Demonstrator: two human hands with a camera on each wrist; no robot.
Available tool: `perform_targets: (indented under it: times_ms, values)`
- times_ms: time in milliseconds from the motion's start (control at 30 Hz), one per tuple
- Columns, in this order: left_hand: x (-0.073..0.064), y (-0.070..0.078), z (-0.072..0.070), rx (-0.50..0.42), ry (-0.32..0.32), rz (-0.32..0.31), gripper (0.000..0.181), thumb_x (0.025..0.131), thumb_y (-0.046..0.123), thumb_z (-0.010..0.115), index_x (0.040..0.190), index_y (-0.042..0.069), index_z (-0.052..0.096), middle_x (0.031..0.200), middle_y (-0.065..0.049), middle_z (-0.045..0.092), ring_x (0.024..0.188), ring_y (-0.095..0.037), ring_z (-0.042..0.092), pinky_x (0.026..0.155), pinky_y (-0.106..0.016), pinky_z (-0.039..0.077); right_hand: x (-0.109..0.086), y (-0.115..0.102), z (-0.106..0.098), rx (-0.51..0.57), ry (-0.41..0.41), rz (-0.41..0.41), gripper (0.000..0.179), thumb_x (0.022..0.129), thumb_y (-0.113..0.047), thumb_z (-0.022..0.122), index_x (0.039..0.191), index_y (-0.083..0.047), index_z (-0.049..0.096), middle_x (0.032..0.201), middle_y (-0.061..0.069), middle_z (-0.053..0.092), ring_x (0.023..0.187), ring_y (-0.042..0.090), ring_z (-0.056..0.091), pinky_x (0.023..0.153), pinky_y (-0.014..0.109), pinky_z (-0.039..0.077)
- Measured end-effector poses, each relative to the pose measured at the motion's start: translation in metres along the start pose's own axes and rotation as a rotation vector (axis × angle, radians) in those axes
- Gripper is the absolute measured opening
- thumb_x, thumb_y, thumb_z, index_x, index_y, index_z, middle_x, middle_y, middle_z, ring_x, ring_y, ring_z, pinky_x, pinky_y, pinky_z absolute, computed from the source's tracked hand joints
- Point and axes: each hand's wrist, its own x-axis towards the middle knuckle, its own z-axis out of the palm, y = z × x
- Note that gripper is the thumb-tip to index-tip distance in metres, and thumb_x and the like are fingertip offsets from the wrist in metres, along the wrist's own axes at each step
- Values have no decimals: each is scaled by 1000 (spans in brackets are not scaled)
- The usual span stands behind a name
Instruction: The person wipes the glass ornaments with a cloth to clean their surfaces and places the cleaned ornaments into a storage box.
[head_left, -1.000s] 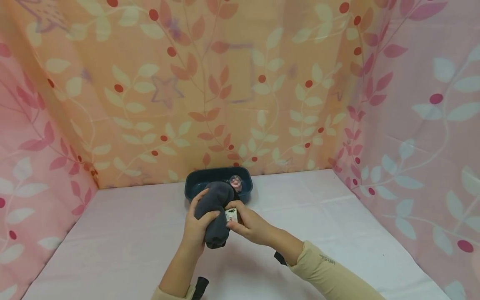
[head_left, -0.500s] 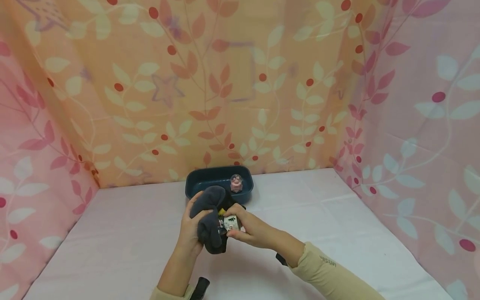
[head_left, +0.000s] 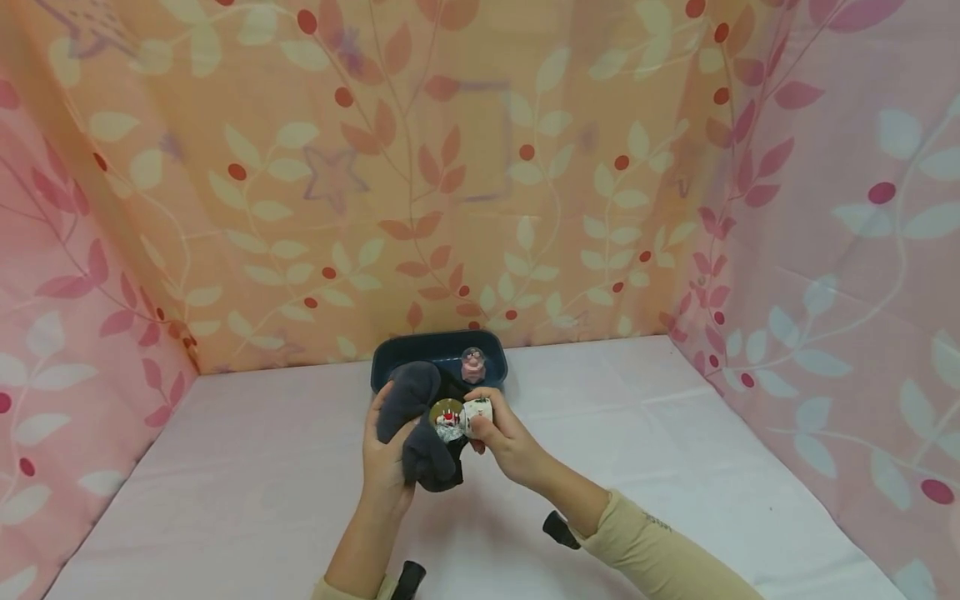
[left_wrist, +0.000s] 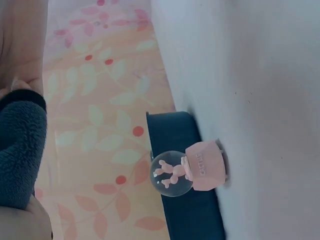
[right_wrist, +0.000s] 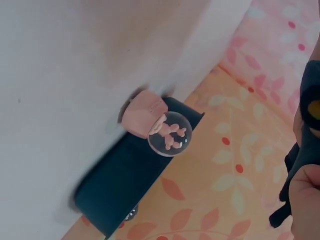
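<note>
My left hand point(head_left: 386, 467) grips a bunched, dark grey fleecy cloth point(head_left: 411, 400) with black parts along its edge. Between thumb and fingers, my right hand point(head_left: 510, 437) pinches the white base of a snow globe point(head_left: 447, 421), its dome against the cloth. A small red and white figure shows inside that dome. Another globe, pinkish with a clear dome point(head_left: 472, 365), sits in the right part of the dark blue basin point(head_left: 408, 343). Both wrist views show a pink snow globe point(left_wrist: 206, 167) with a balloon-animal figure, upright on the table before the basin; the head view hides it.
A white cloth point(head_left: 637, 417) covers the table. Behind it hangs an orange curtain point(head_left: 555, 242) with a leaf pattern, and pink patterned curtains close off both sides. The basin stands near the back edge, just beyond my hands.
The white-based snow globe was mostly covered by the cloth; now its dome shows. My right hand has turned it and shifted slightly up and right, while the cloth has folded back in my left hand.
</note>
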Motion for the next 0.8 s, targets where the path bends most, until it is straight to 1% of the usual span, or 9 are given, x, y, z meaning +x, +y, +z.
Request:
perform_targets:
  times_ms: [100, 233, 267, 333, 400, 500, 633, 733, 800]
  values:
    - [-2, -1, -1, 15, -19, 10, 57, 91, -7, 51, 139, 20, 40, 134, -9, 40, 96, -15, 56, 68, -22, 53, 2, -3, 2, 7, 39, 59, 50, 104, -38, 43, 126, 4, 30, 86, 6, 46, 71, 15, 45, 64, 22, 40]
    - [-4, -2, -3, 84, -61, 41, 61, 89, -8, 53, 141, 20, 37, 138, -11, 36, 100, -17, 55, 75, -24, 53, 6, -4, 5, 19, 99, 111, 45, 105, -34, 41, 126, 4, 30, 85, 7, 46, 69, 14, 44, 62, 22, 38]
    - [-5, -2, -3, 107, -77, 50, 62, 89, -8, 54, 141, 20, 37, 139, -12, 35, 101, -18, 55, 77, -25, 53, 7, -3, 6, 22, 118, 123, 44, 105, -33, 41, 126, 4, 30, 84, 7, 46, 68, 14, 44, 61, 21, 38]
    - [-7, -3, -4, 183, -99, 62, 64, 88, -5, 59, 143, 20, 36, 139, -13, 35, 103, -18, 56, 80, -26, 53, 9, -2, 7, 26, 158, 145, 41, 106, -30, 40, 125, 5, 31, 82, 6, 46, 66, 13, 43, 60, 21, 37]
    - [-9, -3, -5, 248, -122, 72, 68, 87, -3, 63, 144, 20, 35, 137, -14, 37, 104, -18, 57, 81, -27, 54, 10, 0, 8, 31, 193, 175, 37, 106, -27, 39, 125, 4, 32, 81, 5, 45, 64, 12, 43, 59, 21, 37]
    - [-10, -3, -8, 331, -133, 92, 73, 86, -1, 67, 147, 20, 32, 135, -15, 40, 105, -18, 57, 81, -27, 53, 10, 2, 9, 47, 227, 223, 33, 106, -23, 37, 125, 4, 33, 80, 5, 44, 63, 12, 42, 59, 21, 37]
    - [-12, -4, -9, 367, -164, 138, 78, 83, -4, 69, 148, 18, 30, 133, -14, 40, 107, -20, 54, 83, -26, 52, 8, 3, 12, 62, 224, 280, 31, 106, -21, 37, 126, 3, 34, 85, 5, 45, 65, 13, 42, 59, 21, 37]
    - [-13, -5, -6, 373, -195, 164, 82, 81, -5, 72, 147, 17, 30, 134, -15, 39, 109, -22, 52, 83, -26, 52, 6, 2, 17, 81, 196, 319, 34, 106, -25, 37, 126, 2, 34, 87, 4, 46, 65, 13, 42, 59, 21, 37]
    - [-13, -5, -6, 379, -209, 174, 84, 80, -5, 73, 148, 17, 29, 135, -15, 38, 110, -23, 50, 84, -27, 51, 6, 1, 20, 106, 172, 339, 37, 106, -30, 37, 126, 2, 33, 85, 2, 46, 64, 12, 41, 58, 21, 36]
